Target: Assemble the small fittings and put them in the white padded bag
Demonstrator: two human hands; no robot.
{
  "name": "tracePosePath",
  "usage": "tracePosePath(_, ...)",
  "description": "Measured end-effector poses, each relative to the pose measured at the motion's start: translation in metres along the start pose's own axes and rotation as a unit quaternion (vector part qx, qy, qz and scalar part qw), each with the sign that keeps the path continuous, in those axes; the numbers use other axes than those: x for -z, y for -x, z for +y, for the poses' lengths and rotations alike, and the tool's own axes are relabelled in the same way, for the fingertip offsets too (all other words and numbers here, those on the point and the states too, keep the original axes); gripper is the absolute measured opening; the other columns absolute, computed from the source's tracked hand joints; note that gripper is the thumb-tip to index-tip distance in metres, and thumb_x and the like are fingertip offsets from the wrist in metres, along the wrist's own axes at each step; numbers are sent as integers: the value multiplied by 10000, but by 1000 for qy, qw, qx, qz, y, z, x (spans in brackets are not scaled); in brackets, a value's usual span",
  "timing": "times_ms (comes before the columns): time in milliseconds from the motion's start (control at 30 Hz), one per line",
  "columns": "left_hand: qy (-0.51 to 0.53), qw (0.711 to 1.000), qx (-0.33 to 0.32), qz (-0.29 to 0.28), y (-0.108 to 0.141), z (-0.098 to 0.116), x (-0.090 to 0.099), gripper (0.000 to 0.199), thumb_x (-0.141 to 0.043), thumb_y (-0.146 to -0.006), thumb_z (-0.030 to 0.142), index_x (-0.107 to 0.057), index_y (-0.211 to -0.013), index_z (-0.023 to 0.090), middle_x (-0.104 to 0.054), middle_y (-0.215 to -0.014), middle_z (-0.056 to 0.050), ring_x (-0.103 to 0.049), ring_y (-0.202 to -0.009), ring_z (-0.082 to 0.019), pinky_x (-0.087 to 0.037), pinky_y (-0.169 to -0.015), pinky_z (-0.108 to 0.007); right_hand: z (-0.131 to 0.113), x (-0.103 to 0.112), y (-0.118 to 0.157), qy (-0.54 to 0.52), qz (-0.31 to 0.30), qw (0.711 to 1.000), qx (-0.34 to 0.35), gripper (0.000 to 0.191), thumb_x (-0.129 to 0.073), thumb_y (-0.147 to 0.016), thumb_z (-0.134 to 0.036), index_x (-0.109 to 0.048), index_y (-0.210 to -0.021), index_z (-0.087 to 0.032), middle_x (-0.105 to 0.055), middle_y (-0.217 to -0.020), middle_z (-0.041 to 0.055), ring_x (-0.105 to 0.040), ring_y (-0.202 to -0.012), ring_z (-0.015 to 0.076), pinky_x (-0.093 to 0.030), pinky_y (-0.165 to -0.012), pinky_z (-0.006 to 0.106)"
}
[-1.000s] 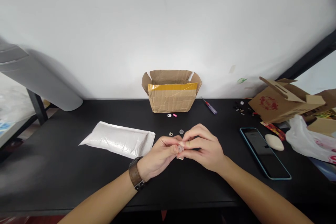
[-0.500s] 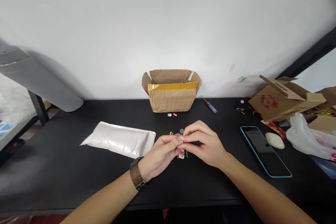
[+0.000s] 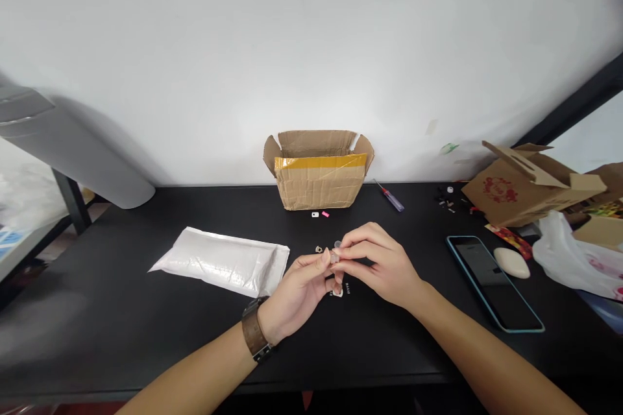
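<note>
Over the middle of the black table, my left hand [image 3: 300, 292] pinches a small translucent piece [image 3: 334, 258] between thumb and fingers. Fingertips of my right hand [image 3: 377, 264] close on the same piece from the right. The piece is too small for me to tell its kind. Just behind the fingers lie a clear round disc [image 3: 337, 244], partly covered, and a small beige part [image 3: 318, 249]. Below the fingers a small white part [image 3: 337, 293] shows, partly hidden, with a row of tiny marks or pieces [image 3: 347, 288] beside it.
An opened cardboard box [image 3: 320, 185] stands against the wall, with a white part [image 3: 315, 214] and a pink part [image 3: 326, 214] before it. Around lie a padded mailer [image 3: 221, 260], a screwdriver [image 3: 392, 200], a phone [image 3: 494, 282], a white rounded case [image 3: 511, 262] and a second carton [image 3: 506, 185].
Both hands keep hold of the small translucent piece, with slight finger shifts. The left fingers beneath have opened a little. The whole view has moved very slightly.
</note>
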State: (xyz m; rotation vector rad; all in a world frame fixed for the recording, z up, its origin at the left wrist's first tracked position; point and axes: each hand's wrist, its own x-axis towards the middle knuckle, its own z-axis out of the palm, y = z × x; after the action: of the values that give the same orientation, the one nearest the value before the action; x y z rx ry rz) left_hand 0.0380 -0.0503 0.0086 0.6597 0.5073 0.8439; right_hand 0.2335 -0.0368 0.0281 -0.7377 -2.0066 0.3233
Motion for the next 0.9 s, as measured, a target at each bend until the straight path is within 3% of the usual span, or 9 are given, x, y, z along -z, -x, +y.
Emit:
tracePosePath(633, -105, 991, -68, 40, -3, 1, 0, 390, -610, -997, 418, -753, -799, 114, -586, -791, -62, -545, -737, -150, -458, -675, -285, 4, -4, 2, 4, -6, 1000, -15, 79, -743, -933, -203, -707, -1001, -217, -717, -960, 32, -653, -856, 164, -498, -804, 347)
tracePosePath(900, -156, 987, -33, 15, -2, 13, -1, 418, -605, -990, 462, -774, -861, 103, -617, -802, -85, -591, -759, -173, -473, -617, -270, 3, -5, 5, -26, 8, 999, -42, 114, -758, -906, -197, -712, -1007, -224, -700, -956, 39, -643, -879, 173, -548, -762, 319)
